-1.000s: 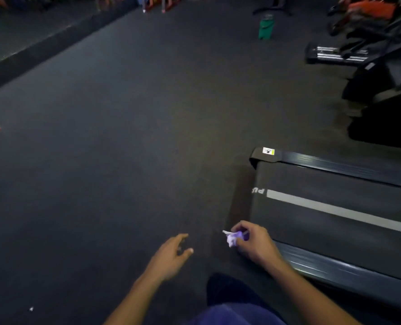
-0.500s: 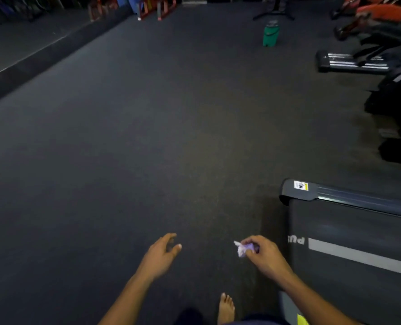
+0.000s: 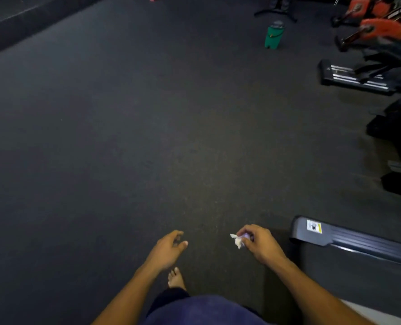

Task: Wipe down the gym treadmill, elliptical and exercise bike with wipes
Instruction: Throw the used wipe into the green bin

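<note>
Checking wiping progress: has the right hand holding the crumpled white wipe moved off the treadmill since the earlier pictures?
Yes. The right hand, pinching the crumpled white wipe, now hangs over the dark floor, left of the black treadmill end.

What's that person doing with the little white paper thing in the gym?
A person is standing on the dark gym floor beside the end of a treadmill. Their right hand pinches a crumpled wipe, held off the machine. The left hand holds nothing. A green bucket stands farther off.

Dim light falls on a dark floor (image 3: 124, 137); a green bucket (image 3: 274, 36) stands far off, near orange-padded machines (image 3: 380, 26).
</note>
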